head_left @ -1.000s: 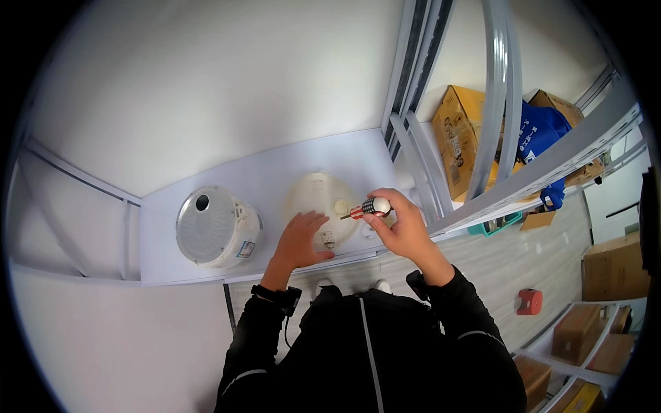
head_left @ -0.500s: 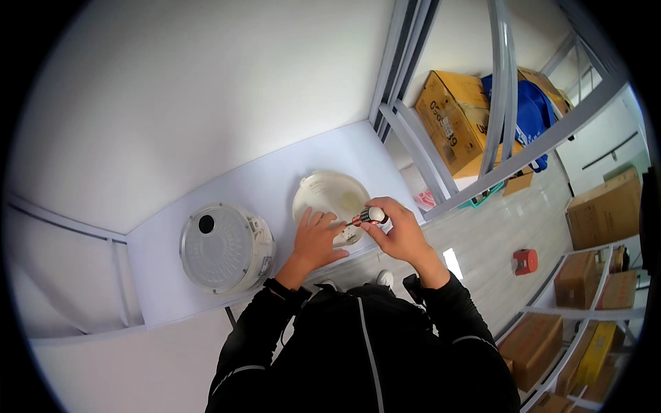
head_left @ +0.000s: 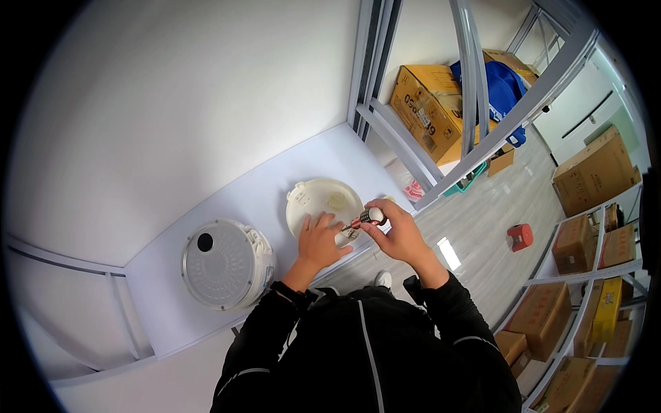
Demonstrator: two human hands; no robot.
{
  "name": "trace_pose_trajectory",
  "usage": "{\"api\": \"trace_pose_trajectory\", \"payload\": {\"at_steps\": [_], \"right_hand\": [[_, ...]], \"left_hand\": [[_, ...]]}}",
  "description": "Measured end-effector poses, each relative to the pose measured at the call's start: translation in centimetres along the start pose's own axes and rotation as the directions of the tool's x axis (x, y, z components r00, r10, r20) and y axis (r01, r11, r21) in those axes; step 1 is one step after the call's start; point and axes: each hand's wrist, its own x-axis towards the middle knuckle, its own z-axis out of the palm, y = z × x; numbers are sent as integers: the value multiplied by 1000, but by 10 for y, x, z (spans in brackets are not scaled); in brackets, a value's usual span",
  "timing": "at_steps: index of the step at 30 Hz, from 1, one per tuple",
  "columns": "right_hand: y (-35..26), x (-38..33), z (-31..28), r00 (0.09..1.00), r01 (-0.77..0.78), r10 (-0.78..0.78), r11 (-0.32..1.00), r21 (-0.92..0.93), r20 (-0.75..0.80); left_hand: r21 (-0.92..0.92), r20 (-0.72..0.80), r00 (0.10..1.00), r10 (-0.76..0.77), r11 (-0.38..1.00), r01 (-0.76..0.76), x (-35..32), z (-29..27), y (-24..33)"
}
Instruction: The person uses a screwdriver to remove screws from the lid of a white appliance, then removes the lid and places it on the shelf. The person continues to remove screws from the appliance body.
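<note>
A round cream plastic cover [head_left: 313, 196], shallow like a bowl, lies hollow side up on the white table [head_left: 206, 206]. In my right hand [head_left: 401, 237] is a screwdriver [head_left: 372, 216] with a red, black and white handle, its shaft slanting down and left over the cover's near right side. My left hand [head_left: 318, 242] rests on the near left part of the cover, fingers spread, the fingertips close to the screwdriver's tip. What the tip touches is too small to make out. Left of the cover stands a round white appliance body [head_left: 219, 272] with a grey disc top and a black spot.
Grey metal framing [head_left: 406, 148] rises at the table's right end. Behind it sit a yellow-brown carton [head_left: 427, 113] and a blue bag [head_left: 502, 89]. A red stool [head_left: 520, 237] stands on the floor, beside shelves of cartons [head_left: 540, 313] at the right.
The view has turned slightly, so the background has shifted left. Both hands keep nearly the same place over the cover, the right one still gripping the screwdriver.
</note>
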Motion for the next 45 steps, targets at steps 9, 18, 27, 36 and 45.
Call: {"api": "trace_pose_trajectory", "payload": {"at_steps": [9, 18, 27, 36, 45], "right_hand": [[-5, 1, 4, 999, -12, 13, 1000, -27, 43], [-8, 10, 3, 984, 169, -165, 982, -84, 62], [-22, 14, 5, 990, -65, 111, 914, -401, 92], [-29, 21, -2, 989, 114, -78, 940, -321, 123], [-28, 27, 0, 960, 271, -242, 930, -247, 141]], "left_hand": [[23, 63, 998, -28, 999, 26, -1, 1, 0], [65, 65, 998, -22, 998, 18, 2, 5, 4], [77, 67, 998, -20, 997, 15, 2, 3, 6], [60, 64, 998, -23, 998, 19, -1, 4, 6], [52, 104, 994, -21, 999, 16, 1, 3, 9]]}}
